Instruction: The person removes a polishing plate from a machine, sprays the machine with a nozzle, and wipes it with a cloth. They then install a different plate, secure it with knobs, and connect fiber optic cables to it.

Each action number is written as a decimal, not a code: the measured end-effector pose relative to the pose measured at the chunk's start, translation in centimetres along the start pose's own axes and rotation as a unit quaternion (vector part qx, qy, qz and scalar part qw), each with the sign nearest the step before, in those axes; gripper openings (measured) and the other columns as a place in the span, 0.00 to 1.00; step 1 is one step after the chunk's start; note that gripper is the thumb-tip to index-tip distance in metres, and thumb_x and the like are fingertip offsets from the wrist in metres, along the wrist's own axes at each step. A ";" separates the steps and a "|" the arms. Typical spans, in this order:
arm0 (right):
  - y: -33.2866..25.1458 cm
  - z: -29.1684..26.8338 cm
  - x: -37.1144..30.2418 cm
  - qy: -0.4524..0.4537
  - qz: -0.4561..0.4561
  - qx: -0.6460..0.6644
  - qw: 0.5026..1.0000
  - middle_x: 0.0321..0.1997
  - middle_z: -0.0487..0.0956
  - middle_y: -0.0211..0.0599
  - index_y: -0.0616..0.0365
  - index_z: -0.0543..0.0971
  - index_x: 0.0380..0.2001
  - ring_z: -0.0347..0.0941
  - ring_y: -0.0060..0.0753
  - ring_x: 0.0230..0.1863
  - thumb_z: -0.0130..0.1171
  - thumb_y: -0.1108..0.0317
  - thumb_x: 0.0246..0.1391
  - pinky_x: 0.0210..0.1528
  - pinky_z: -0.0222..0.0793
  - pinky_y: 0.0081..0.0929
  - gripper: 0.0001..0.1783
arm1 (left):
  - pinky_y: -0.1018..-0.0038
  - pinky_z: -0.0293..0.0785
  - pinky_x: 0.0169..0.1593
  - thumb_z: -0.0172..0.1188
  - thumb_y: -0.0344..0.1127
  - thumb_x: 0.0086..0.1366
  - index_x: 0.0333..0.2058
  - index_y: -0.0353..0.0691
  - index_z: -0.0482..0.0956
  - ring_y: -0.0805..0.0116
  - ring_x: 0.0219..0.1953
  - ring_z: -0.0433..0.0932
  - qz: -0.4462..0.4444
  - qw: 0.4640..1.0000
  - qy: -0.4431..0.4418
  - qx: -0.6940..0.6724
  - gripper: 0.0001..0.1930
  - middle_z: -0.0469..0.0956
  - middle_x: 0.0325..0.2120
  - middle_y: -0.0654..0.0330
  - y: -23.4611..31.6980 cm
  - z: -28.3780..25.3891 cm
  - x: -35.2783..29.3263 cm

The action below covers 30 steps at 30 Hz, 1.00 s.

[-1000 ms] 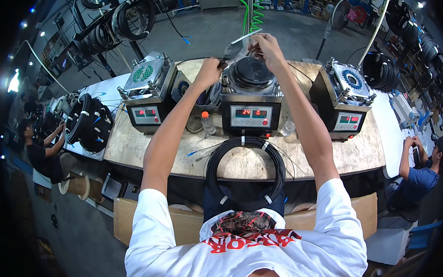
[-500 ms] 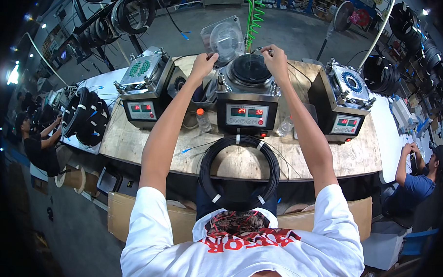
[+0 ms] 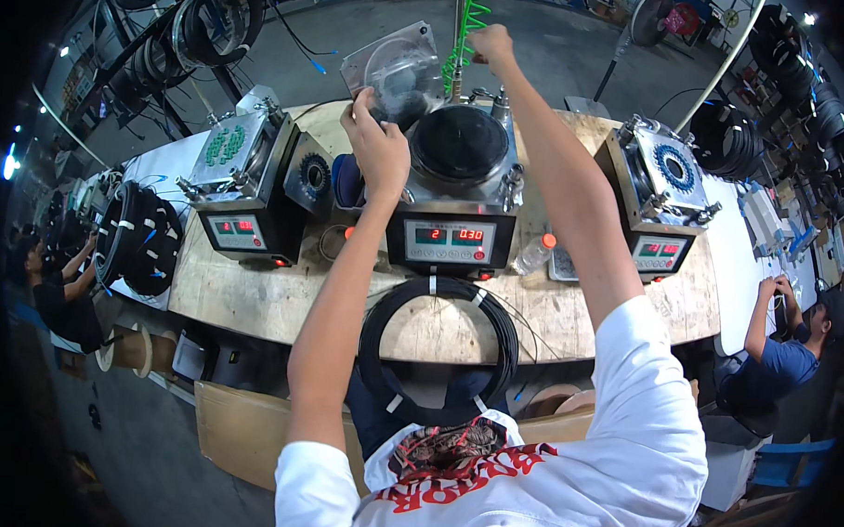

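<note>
My left hand [image 3: 379, 155] is raised over the left side of the middle machine, fingers apart, its fingertips overlapping the lower edge of a tilted clear plastic cover [image 3: 387, 72] with a round shape in it. Whether the fingers touch the cover is hard to see. Farther back, my right hand [image 3: 492, 48] is closed beside a green coiled hose [image 3: 470, 28]; what its fingers hold, if anything, is hidden. Between my arms stands the middle machine [image 3: 452, 244] with red and green displays and a dark round disc [image 3: 459, 144] on top.
Similar machines flank it: one left [image 3: 233, 227] with green pieces, one right [image 3: 660, 249] with a blue ring. A black cable coil [image 3: 373, 341] lies at the front table edge. An orange-capped bottle [image 3: 536, 254] stands right. Co-workers sit at either side.
My right hand has lifted from the disc's rim, back toward the green hose. My left hand has come nearer and its fingers have spread. The machine's display reading has changed.
</note>
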State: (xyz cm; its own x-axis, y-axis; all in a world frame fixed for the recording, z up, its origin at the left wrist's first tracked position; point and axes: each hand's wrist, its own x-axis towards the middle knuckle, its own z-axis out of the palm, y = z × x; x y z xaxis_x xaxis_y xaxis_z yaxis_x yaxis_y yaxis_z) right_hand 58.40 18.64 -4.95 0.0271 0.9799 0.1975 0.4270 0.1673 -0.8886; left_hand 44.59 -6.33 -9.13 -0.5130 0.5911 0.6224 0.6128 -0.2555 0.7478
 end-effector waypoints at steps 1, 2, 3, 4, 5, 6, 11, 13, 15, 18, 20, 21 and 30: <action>-0.2 1.8 1.3 -0.028 0.056 -0.098 0.993 0.36 0.85 0.46 0.62 0.84 0.38 0.84 0.39 0.37 0.68 0.62 0.45 0.40 0.81 0.32 0.18 | 0.60 0.63 0.62 0.52 0.18 0.59 0.59 0.35 0.66 0.44 0.58 0.67 -0.012 1.000 -0.001 0.015 0.27 0.66 0.53 0.42 -0.3 -0.2 0.0; 1.0 2.8 3.1 -0.020 0.055 -0.098 0.993 0.36 0.85 0.46 0.62 0.84 0.38 0.84 0.39 0.37 0.68 0.62 0.45 0.40 0.81 0.32 0.18 | 0.60 0.64 0.62 0.52 0.18 0.58 0.59 0.35 0.66 0.44 0.58 0.68 -0.020 1.000 -0.006 0.019 0.28 0.66 0.54 0.41 0.1 0.2 0.0; 3.4 3.2 5.2 -0.022 0.091 -0.163 0.982 0.41 0.84 0.45 0.61 0.84 0.39 0.83 0.41 0.44 0.70 0.61 0.43 0.45 0.80 0.34 0.20 | 0.60 0.64 0.62 0.51 0.18 0.57 0.59 0.36 0.67 0.44 0.56 0.69 -0.017 1.000 0.000 0.004 0.28 0.66 0.53 0.41 0.9 1.2 -0.2; 5.0 3.3 6.9 -0.029 0.128 -0.224 0.966 0.47 0.83 0.45 0.59 0.84 0.40 0.81 0.42 0.51 0.72 0.60 0.41 0.51 0.79 0.36 0.22 | 0.60 0.64 0.62 0.51 0.18 0.57 0.59 0.36 0.67 0.44 0.56 0.69 -0.012 1.000 -0.003 -0.005 0.28 0.66 0.53 0.41 1.6 2.0 -0.3; 5.0 5.5 6.8 -0.039 0.124 -0.218 0.967 0.47 0.83 0.45 0.59 0.84 0.40 0.81 0.42 0.51 0.72 0.60 0.41 0.51 0.79 0.36 0.22 | 0.59 0.67 0.58 0.50 0.17 0.58 0.60 0.35 0.66 0.43 0.55 0.71 -0.018 1.000 -0.008 0.022 0.28 0.66 0.53 0.42 1.4 1.2 -0.4; 5.5 7.4 6.3 -0.047 0.166 -0.190 0.966 0.51 0.82 0.43 0.57 0.83 0.42 0.78 0.42 0.55 0.73 0.59 0.40 0.55 0.76 0.38 0.24 | 0.59 0.70 0.54 0.49 0.16 0.59 0.60 0.34 0.65 0.43 0.54 0.72 -0.024 0.999 -0.014 0.046 0.28 0.65 0.53 0.43 1.4 0.5 -0.4; 8.3 12.3 5.7 -0.081 0.220 -0.162 0.959 0.55 0.81 0.40 0.50 0.84 0.45 0.77 0.43 0.58 0.75 0.55 0.38 0.57 0.74 0.39 0.28 | 0.60 0.71 0.50 0.48 0.15 0.57 0.58 0.35 0.67 0.44 0.50 0.74 -0.047 0.998 -0.012 0.044 0.28 0.66 0.51 0.43 0.5 -0.9 -0.5; 10.6 9.4 9.1 -0.096 0.214 -0.100 0.967 0.55 0.81 0.38 0.50 0.84 0.47 0.77 0.46 0.57 0.75 0.50 0.38 0.57 0.72 0.39 0.31 | 0.60 0.71 0.49 0.47 0.14 0.56 0.58 0.35 0.68 0.45 0.48 0.74 -0.023 0.999 -0.011 0.019 0.29 0.66 0.51 0.43 1.9 0.6 -0.5; 10.1 7.5 9.8 -0.065 0.175 -0.017 0.982 0.53 0.81 0.38 0.51 0.84 0.47 0.77 0.44 0.55 0.74 0.48 0.40 0.56 0.72 0.39 0.31 | 0.61 0.68 0.53 0.48 0.15 0.55 0.58 0.36 0.69 0.47 0.48 0.72 -0.023 1.000 -0.011 -0.006 0.29 0.67 0.48 0.45 2.4 1.0 -0.6; 4.8 8.0 4.5 -0.081 0.084 0.166 0.979 0.50 0.82 0.41 0.51 0.84 0.47 0.77 0.38 0.51 0.70 0.44 0.46 0.52 0.70 0.38 0.29 | 0.60 0.67 0.53 0.49 0.16 0.55 0.57 0.36 0.69 0.46 0.48 0.72 -0.029 0.999 0.010 0.024 0.28 0.68 0.48 0.44 0.4 -0.6 -0.2; 2.3 5.2 2.6 0.032 0.082 0.272 0.958 0.40 0.81 0.38 0.53 0.83 0.47 0.73 0.33 0.41 0.66 0.43 0.53 0.43 0.69 0.36 0.28 | 0.59 0.71 0.50 0.48 0.15 0.56 0.57 0.35 0.68 0.44 0.48 0.74 -0.023 0.999 0.004 0.032 0.28 0.66 0.50 0.43 0.1 -0.6 -0.4; 0.9 3.6 1.7 0.036 0.081 0.272 0.958 0.40 0.81 0.38 0.53 0.83 0.47 0.73 0.33 0.41 0.66 0.43 0.53 0.43 0.69 0.36 0.28 | 0.58 0.70 0.50 0.49 0.15 0.55 0.57 0.35 0.68 0.44 0.49 0.74 -0.011 0.999 0.014 0.030 0.28 0.67 0.50 0.43 -0.3 -0.6 -0.4; 0.8 -11.9 -3.7 0.113 -0.177 0.180 0.961 0.34 0.76 0.29 0.55 0.76 0.49 0.69 0.20 0.34 0.52 0.42 0.65 0.36 0.66 0.23 0.27 | 0.54 0.66 0.51 0.51 0.19 0.55 0.50 0.39 0.67 0.42 0.48 0.71 -0.006 0.999 0.028 -0.024 0.22 0.68 0.48 0.43 1.1 1.1 -0.7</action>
State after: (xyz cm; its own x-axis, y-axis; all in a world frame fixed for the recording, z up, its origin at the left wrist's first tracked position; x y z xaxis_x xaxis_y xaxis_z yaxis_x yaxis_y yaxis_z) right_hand 69.36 13.89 -1.48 0.1497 0.8133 0.5622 0.1071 0.5519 -0.8270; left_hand 46.32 -6.23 -8.99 -0.5548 0.5506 0.6238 0.5772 -0.2852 0.7652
